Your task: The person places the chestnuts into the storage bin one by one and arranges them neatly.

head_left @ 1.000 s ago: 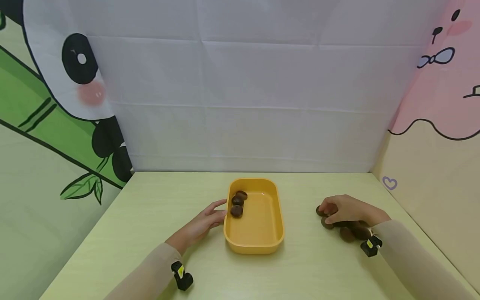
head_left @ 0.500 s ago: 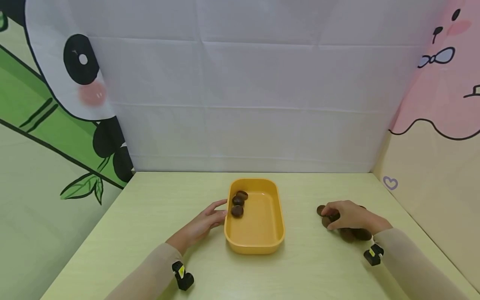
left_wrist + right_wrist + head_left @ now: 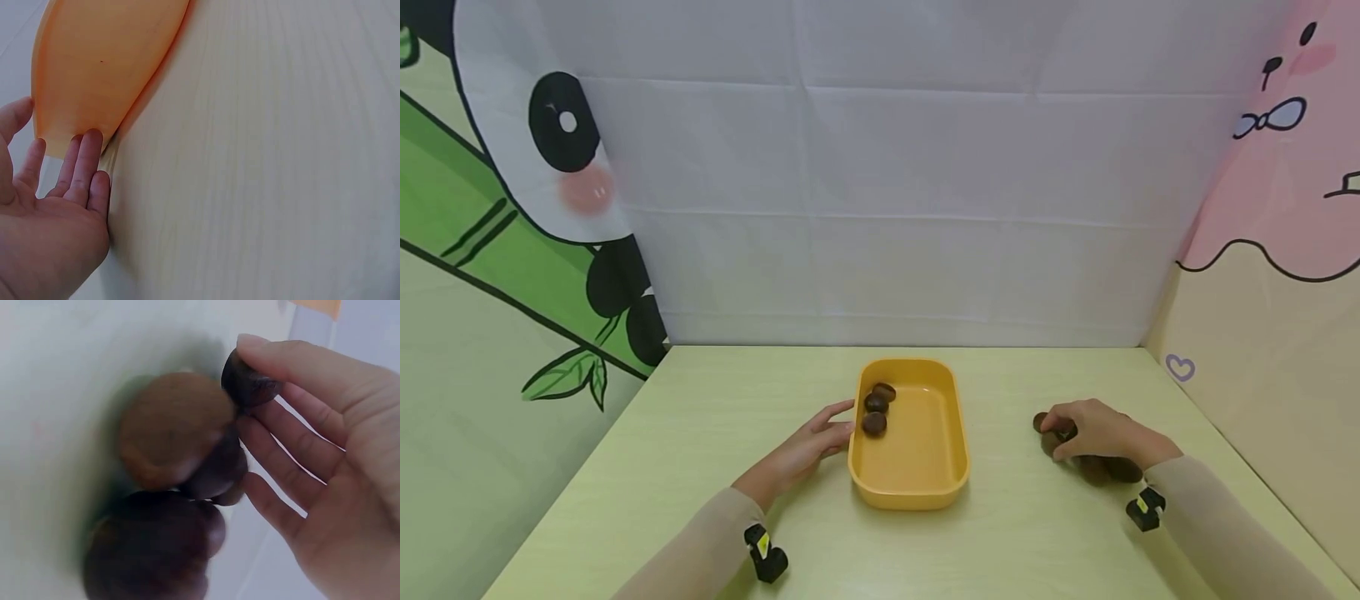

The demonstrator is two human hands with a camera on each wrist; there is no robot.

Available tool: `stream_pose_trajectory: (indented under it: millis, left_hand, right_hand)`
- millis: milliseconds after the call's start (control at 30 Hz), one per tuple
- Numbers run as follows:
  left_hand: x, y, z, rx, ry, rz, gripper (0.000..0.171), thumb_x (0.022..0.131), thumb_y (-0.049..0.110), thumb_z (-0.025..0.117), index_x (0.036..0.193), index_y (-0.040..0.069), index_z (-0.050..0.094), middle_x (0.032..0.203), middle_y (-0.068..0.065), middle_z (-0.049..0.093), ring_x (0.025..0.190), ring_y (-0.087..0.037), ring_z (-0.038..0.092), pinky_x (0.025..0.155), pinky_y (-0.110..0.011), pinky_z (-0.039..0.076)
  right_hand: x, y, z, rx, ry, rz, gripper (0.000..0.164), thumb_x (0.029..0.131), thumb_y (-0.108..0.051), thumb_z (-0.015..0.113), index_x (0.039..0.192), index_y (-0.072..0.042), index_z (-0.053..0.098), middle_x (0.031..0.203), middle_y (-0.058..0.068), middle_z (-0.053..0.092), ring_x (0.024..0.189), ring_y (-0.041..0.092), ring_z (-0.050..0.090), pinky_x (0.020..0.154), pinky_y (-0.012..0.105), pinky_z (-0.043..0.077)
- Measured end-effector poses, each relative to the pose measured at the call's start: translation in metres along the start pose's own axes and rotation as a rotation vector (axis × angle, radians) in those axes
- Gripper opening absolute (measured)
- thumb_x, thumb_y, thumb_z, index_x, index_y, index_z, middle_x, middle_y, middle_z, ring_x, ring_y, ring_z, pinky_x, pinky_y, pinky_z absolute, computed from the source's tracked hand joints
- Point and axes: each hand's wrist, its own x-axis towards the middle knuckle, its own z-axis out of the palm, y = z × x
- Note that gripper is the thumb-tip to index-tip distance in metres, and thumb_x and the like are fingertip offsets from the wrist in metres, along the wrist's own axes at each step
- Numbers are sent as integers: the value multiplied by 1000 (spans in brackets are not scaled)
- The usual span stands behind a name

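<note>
The left hand (image 3: 801, 454), its fingers loosely spread, touches the left side of a yellow tray (image 3: 921, 467) near the middle of the table (image 3: 977, 554). Three chestnuts (image 3: 876, 402) lie along the tray's left wall, toward its far left corner. Toward the table's right edge, the right hand (image 3: 1105, 429) pinches one chestnut (image 3: 250, 384) beside other chestnuts (image 3: 175, 428).

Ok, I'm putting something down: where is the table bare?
Bare: the pale yellow table between the yellow rectangular tray and the right hand, and between the left hand and the white creased backdrop. Crowded: beneath the right hand, where round brown chestnuts cluster.
</note>
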Motion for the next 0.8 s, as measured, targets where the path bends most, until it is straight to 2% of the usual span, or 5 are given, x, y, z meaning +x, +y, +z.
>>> stream_pose_trajectory:
  millis: [200,367,600,800]
  left_hand:
    - [0,-1,0,0,5,-1,64,102,34,59,157,18,29,138,-15,56,125,-29,55,117,-53,24]
    - [1,-1,-1,-2,5,-1,64,103,34,58,157,18,29,139,-15,56,125,-30,56,117,-53,25]
    - [-1,0,-2,-7,-3,12,65,103,33,58,157,15,28,140,-18,55,125,-31,55,116,-52,27]
    - [-2,1,-1,-23,3,3,64,102,33,60,157,18,30,140,-17,55,126,-31,55,117,-51,26]
  right_hand:
    - [10,-12,-17,44,-8,-27,33,85,-19,81,114,-9,70,100,-7,68,92,15,63,83,41,53]
    - [24,-29,-30,54,-14,-46,31,85,-18,80,114,-13,70,100,-10,69,94,12,65,87,45,52]
    - [55,-65,-40,100,-51,-83,31,86,-23,81,115,-19,70,104,-13,69,97,9,66,90,42,51]
    - [88,-105,-37,184,-129,-168,34,87,-21,80,118,-15,68,110,-7,68,98,11,68,90,34,54]
